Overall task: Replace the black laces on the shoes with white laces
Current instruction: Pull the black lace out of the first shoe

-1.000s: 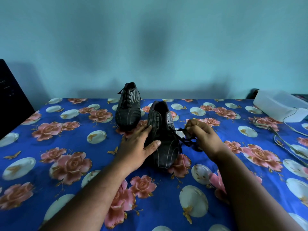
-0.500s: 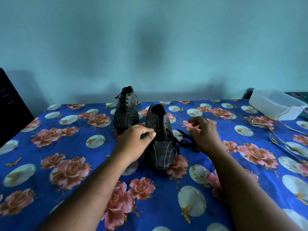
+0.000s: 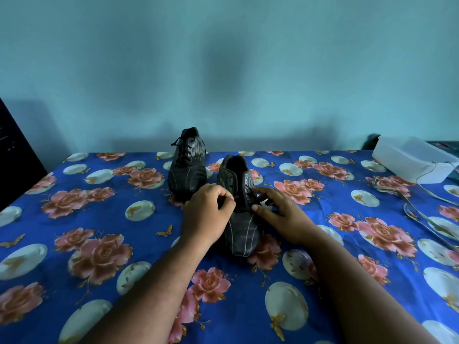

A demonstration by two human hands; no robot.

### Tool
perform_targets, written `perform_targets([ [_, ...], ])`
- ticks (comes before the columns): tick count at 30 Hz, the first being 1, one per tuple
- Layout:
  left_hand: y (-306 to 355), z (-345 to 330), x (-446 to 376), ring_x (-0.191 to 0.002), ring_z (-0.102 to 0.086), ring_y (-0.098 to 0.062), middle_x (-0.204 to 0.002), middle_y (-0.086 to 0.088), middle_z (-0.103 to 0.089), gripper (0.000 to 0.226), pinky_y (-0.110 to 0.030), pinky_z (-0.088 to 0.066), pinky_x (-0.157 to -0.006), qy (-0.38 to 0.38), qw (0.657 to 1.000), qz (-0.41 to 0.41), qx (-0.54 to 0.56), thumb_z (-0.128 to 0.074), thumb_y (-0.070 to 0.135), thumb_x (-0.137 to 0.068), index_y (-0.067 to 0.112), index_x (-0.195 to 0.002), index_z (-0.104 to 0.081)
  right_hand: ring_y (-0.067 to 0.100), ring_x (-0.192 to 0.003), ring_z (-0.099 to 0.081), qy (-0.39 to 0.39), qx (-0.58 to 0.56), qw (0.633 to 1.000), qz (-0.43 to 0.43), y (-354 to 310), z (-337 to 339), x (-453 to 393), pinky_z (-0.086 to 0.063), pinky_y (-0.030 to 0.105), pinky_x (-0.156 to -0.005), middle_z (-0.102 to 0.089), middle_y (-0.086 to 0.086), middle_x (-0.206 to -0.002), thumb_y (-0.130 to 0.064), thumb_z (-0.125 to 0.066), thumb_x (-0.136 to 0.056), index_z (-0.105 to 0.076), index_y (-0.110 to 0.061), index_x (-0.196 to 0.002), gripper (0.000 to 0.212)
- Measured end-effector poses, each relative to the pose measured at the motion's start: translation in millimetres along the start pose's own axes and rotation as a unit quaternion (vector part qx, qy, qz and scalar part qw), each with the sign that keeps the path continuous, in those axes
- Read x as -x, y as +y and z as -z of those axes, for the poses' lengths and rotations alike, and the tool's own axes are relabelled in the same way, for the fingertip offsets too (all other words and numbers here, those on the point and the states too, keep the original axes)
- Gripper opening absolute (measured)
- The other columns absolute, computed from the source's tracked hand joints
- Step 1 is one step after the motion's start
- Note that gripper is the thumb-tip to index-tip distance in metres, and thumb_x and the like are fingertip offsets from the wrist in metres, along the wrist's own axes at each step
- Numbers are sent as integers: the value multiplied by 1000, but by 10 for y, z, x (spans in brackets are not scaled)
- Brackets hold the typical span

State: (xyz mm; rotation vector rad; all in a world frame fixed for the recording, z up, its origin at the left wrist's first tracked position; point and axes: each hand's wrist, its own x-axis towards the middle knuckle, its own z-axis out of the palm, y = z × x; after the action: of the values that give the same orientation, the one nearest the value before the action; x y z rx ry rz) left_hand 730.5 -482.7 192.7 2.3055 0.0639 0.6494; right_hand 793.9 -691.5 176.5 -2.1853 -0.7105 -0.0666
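Two dark striped shoes stand on the blue floral cloth. The far shoe has its black lace threaded. The near shoe points its toe at me, and its upper eyelets look empty. My left hand has its fingers curled, and they pinch the shoe's left eyelet flap. My right hand pinches the loose black lace at the right eyelet row, between thumb and forefinger. Pale laces lie far to the right on the cloth.
A white box sits at the back right, with a thin cord trailing from it. At the left edge stands a black object. The teal wall runs right behind the shoes.
My right hand has come back left from the pulled-out lace to the shoe's eyelets. My left hand moved from the shoe's side up onto its lace area.
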Motion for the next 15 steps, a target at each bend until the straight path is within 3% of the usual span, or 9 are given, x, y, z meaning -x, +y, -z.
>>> perform_targets([
  [2,-39,10,-16,-84,-58,-16,-91,9,-58,12,-36,-47,-74,-27,998,48,41,-63,25,-94,19,-85,-67,11,-116,-54,-10,5,1000,-2,10,5,6,-51,43,-98,-57,-16,-117,-75,-50,-84,-51,-43,-140,64],
  [5,-66,63,-24,-70,-49,-15,-75,0,-51,29,-31,-34,-64,-68,975,152,150,-56,22,-99,3,-77,-56,10,-115,-54,-17,13,1000,1,6,22,14,-51,41,-97,-56,-16,-117,-82,-46,-83,-48,-47,-139,67],
  [7,-86,73,-17,-64,-41,-15,-70,-7,-42,34,-32,-30,-63,-74,963,175,191,-54,21,-100,-8,-81,-49,10,-114,-54,-17,17,1000,5,9,30,17,-52,41,-95,-57,-15,-116,-86,-44,-80,-48,-48,-139,70],
  [9,-96,60,-13,-68,-49,-16,-75,-10,-52,34,-34,-37,-67,-67,960,156,221,-58,28,-99,-3,-85,-56,10,-113,-55,-11,21,1000,8,13,41,18,-52,41,-94,-57,-16,-115,-88,-43,-79,-49,-48,-138,72],
  [12,-132,31,-12,-96,-64,-11,-101,-1,-66,31,-28,-50,-83,-50,969,76,228,-65,59,-88,28,-90,-71,9,-111,-56,-14,28,999,8,15,50,9,-53,42,-94,-57,-16,-114,-88,-43,-79,-48,-49,-139,71],
  [13,-152,24,-16,-99,-63,-9,-103,2,-65,28,-25,-50,-85,-43,977,45,203,-69,60,-86,32,-89,-72,9,-111,-56,-15,31,999,8,15,47,9,-52,42,-94,-57,-16,-114,-87,-43,-80,-48,-49,-139,70],
  [15,-188,6,-31,-97,-61,-5,-99,7,-63,16,-20,-48,-84,-14,989,-1,147,-76,43,-87,28,-89,-72,10,-111,-55,-15,33,999,7,23,42,5,-52,43,-94,-57,-17,-113,-84,-45,-81,-47,-49,-139,67],
])
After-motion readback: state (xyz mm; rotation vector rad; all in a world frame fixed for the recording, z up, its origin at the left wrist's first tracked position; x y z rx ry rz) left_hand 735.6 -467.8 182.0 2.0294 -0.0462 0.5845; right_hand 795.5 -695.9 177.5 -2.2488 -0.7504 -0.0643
